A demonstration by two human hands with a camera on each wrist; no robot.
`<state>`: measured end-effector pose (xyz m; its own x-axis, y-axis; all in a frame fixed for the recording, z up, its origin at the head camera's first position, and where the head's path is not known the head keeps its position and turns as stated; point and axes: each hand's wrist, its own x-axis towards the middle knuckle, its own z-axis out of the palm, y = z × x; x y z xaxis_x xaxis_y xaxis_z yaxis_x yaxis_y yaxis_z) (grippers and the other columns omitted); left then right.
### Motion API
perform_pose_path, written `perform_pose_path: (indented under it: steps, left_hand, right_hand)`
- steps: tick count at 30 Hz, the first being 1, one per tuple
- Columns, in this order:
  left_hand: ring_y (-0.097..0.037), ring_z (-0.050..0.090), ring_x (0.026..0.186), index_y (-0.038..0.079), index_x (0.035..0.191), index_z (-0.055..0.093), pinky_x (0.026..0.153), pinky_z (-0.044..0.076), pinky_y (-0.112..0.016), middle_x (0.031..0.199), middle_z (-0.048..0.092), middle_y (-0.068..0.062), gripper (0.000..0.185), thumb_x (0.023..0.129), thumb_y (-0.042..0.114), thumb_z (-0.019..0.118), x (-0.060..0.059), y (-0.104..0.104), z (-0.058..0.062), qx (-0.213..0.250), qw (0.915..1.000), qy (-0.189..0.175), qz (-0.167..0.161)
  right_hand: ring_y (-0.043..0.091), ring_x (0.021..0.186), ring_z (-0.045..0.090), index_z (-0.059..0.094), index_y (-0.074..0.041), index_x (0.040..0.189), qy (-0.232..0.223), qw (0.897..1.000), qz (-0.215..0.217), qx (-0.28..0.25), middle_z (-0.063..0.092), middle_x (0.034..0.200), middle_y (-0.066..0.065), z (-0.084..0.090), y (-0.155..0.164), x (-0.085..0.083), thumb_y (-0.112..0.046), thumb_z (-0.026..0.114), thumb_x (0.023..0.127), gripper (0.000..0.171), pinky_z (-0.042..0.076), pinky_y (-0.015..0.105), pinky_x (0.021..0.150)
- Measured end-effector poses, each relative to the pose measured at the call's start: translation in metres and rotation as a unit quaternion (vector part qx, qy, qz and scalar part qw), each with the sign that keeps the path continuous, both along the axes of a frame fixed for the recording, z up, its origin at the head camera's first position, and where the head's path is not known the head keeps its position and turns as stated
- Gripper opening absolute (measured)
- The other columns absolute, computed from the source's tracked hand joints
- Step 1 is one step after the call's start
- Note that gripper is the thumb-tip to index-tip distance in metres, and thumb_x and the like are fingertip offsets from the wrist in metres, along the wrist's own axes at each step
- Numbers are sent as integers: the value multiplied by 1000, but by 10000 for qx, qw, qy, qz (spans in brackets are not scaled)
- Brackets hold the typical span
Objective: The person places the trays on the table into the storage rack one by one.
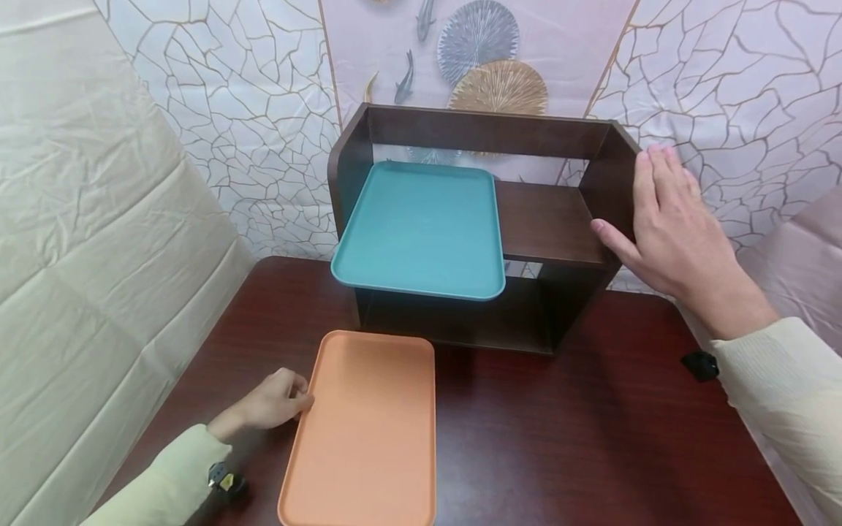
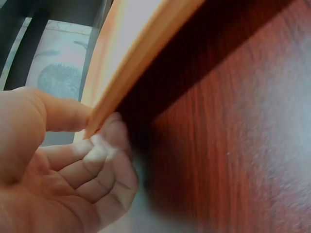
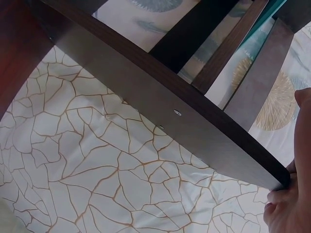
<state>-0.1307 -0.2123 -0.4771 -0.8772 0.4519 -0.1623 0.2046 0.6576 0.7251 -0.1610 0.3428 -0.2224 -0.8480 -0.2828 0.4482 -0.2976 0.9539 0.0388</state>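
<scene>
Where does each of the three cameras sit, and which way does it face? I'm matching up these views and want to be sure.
Head: worn high, facing forward and down at the dark wooden shelf rack, flat teal plastic tray and flat orange plastic tray; both hands and sleeves show.
Left wrist: low beside the left hand, facing along the orange tray's rim; fingers and thumb show.
Right wrist: outside the rack, facing its side panel; only the right hand shows.
Shared: head and left wrist both show the orange tray.
</scene>
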Motion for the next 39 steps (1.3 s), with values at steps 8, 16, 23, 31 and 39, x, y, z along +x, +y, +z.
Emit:
perform_pose_path:
  steps: [8, 16, 23, 31, 39]
  left_hand:
    - [1, 37, 43, 11, 71, 70, 45, 30, -18, 56, 58, 5, 30, 100, 9, 63, 0, 9, 4, 231, 9995, 208, -112]
    - [1, 32, 42, 9, 70, 69, 44, 25, -19, 53, 46, 9, 31, 100, 6, 62, -9, 29, 16, 432, 9982, 187, -366]
    - [-4, 33, 43, 10, 71, 73, 44, 25, -20, 53, 45, 8, 32, 100, 7, 60, -25, 57, 25, 361, 9985, 142, -377]
    - [-7, 44, 46, 8, 72, 76, 46, 33, -22, 58, 62, -5, 30, 98, 6, 60, -51, 91, 28, 466, 9976, 382, -355]
    - [-13, 48, 53, 7, 71, 73, 52, 38, -25, 62, 59, -4, 36, 104, 10, 57, -87, 125, 31, 584, 9983, -38, -20]
  right_hand:
    - [47, 164, 4, 6, 10, 165, 98, 9999, 46, -44, 7, 174, 32, -1, 1, 1, -45, 52, 107, 93, 7, 61, 134]
    - [47, 165, 5, 6, 10, 165, 140, 9998, 75, -77, 8, 175, 31, -2, 1, 1, -45, 52, 107, 92, 8, 62, 134]
    - [46, 165, 4, 5, 9, 166, 139, 9998, 32, -113, 7, 175, 31, -2, 2, 1, -45, 52, 107, 93, 8, 62, 134]
    - [46, 165, 3, 5, 8, 166, 92, 9999, 15, -129, 6, 175, 30, -2, 0, 1, -45, 51, 107, 92, 8, 62, 134]
    - [45, 165, 1, 3, 7, 166, 32, 9999, -4, -134, 5, 176, 29, -1, 0, 0, -47, 50, 107, 92, 7, 61, 134]
